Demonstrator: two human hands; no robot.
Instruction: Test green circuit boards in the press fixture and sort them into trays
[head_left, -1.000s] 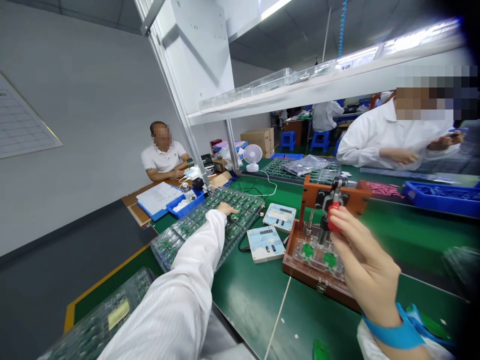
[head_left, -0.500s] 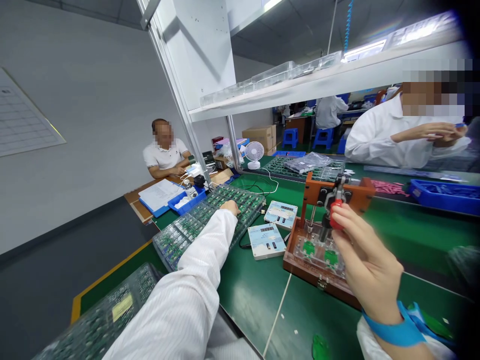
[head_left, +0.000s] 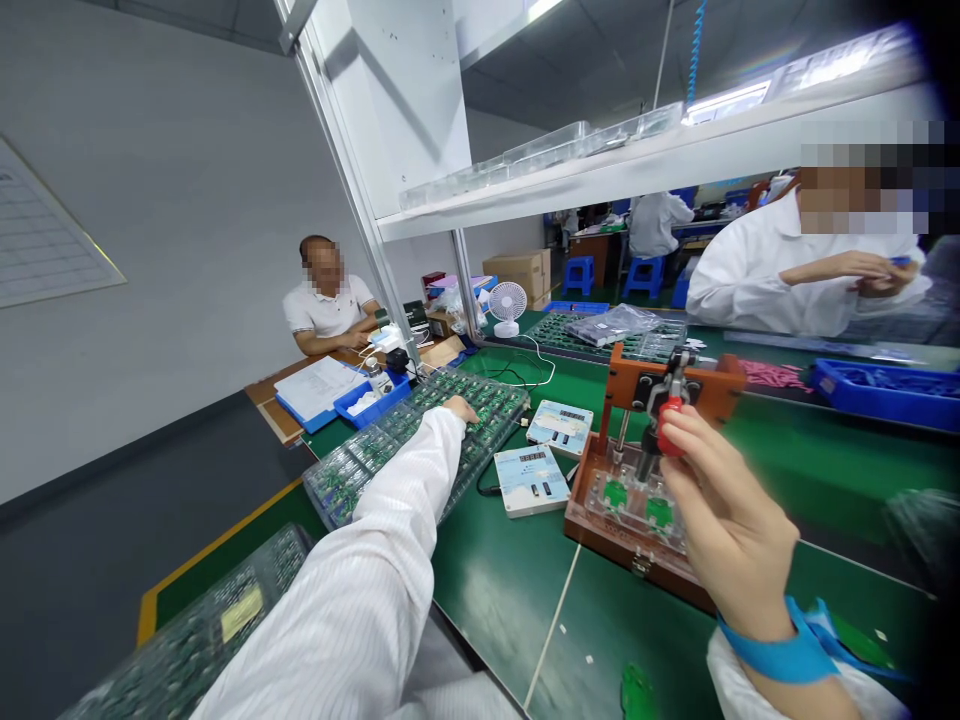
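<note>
My right hand (head_left: 731, 520), with a blue wrist strap (head_left: 780, 645), grips the red handle (head_left: 670, 428) of a toggle clamp on a test fixture (head_left: 634, 540). Under the clamp, small green circuit boards (head_left: 615, 494) sit in the fixture's clear plate. Out to the left, my left hand (head_left: 459, 408) is at a clear tray (head_left: 352, 455) filled with green circuit boards. Its fingers are bent together over the tray's right part; what they hold, if anything, is hidden. Two white meter boxes (head_left: 534, 482) with digit displays lie between my hands.
Another tray of boards (head_left: 259, 610) lies at the lower left. A blue bin (head_left: 371, 400), a white fan (head_left: 508, 305) and cables stand behind. A shelf (head_left: 570, 185) spans above. Green pieces (head_left: 637, 690) lie near the front edge. Co-workers sit left and across.
My left hand has shifted slightly over the tray, its fingers showing a little more to the right. My right hand stays on the red handle. The view has shifted slightly.
</note>
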